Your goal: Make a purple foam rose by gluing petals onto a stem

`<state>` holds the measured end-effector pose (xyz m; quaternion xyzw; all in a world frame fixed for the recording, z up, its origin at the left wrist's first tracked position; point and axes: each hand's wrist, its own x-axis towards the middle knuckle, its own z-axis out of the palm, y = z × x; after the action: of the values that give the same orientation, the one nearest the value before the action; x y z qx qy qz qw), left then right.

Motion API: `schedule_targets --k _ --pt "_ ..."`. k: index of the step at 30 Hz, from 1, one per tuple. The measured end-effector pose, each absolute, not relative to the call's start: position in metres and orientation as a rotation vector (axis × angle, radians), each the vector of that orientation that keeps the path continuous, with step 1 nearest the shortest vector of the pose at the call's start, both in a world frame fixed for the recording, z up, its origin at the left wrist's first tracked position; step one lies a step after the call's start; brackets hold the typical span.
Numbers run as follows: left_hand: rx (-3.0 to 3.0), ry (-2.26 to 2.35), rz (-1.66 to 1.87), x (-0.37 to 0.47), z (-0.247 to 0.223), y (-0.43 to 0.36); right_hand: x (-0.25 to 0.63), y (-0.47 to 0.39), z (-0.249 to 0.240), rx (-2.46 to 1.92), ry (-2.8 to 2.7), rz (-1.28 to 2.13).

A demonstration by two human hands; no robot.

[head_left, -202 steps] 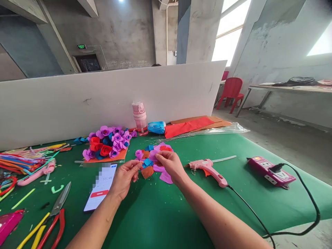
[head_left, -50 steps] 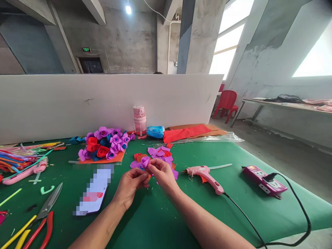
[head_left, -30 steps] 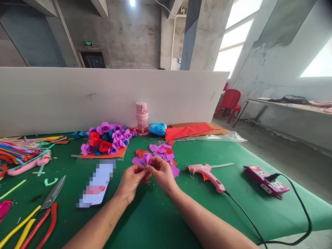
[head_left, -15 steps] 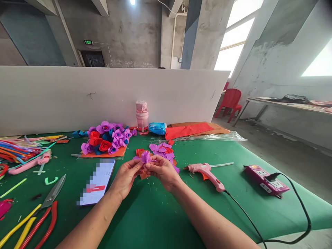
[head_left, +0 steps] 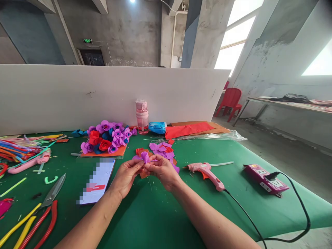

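Between my two hands is a small purple paper flower (head_left: 145, 157), pinched at its base by the fingertips of both. My left hand (head_left: 127, 174) grips it from the left, and my right hand (head_left: 162, 171) from the right, their fingertips nearly touching. Just behind them lie purple and red paper pieces (head_left: 163, 149), with some orange pieces partly hidden by my fingers. Finished purple, red and blue paper flowers (head_left: 105, 138) are grouped on an orange sheet further back on the left.
A phone (head_left: 97, 183) and scissors (head_left: 54, 190) lie left, near coloured sticks (head_left: 18, 150). To the right are a pink glue gun (head_left: 207, 171) and a purple power strip (head_left: 264, 178) with a black cable. A pink bottle (head_left: 142, 117) stands by the white board (head_left: 111, 93).
The purple flower has tilted slightly between my fingertips. Both hands stay in nearly the same place.
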<state>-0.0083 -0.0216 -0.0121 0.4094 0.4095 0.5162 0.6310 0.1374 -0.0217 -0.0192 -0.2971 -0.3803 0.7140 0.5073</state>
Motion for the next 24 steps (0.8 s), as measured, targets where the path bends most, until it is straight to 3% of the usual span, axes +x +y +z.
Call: schedule_targets --k 24 --pt "0.85 0.954 1.211 -0.0075 -0.0159 -0.0218 0.1297 -0.0188 -0.0268 -0.798 -0.982 1.533"
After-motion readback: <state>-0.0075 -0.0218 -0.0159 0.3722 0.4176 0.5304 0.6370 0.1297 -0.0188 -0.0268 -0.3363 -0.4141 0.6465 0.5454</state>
